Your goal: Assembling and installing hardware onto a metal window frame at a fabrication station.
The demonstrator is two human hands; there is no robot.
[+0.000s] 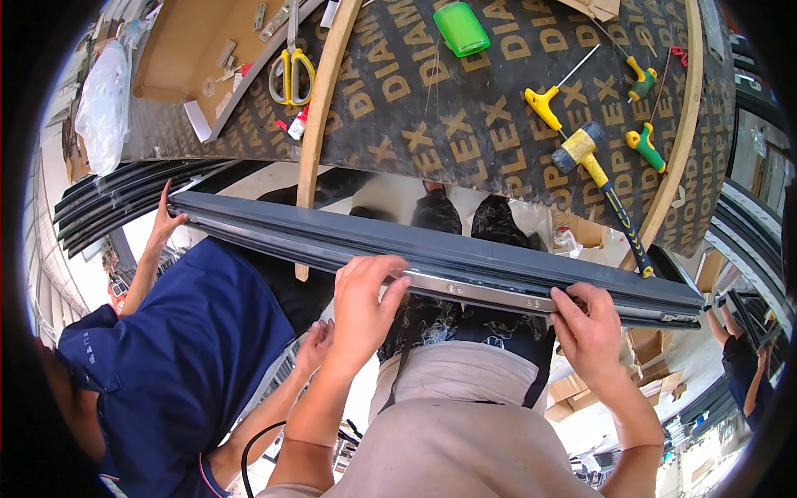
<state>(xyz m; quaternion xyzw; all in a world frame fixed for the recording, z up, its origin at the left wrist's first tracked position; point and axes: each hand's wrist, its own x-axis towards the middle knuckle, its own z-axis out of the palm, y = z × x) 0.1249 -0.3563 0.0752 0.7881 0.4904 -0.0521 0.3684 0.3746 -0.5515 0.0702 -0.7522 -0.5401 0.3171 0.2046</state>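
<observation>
Metal strip (490,292) at 4 o'clock from centre, along dark profile (432,241). Right hand (588,314) pinches strip's 3 o'clock end; left hand (362,290) at 9 o'clock end, grip unclear; apparently steadying strip.

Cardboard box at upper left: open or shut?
Open. Nothing covers the cardboard box: its inside faces the camera, and small metal parts show in it.
</observation>
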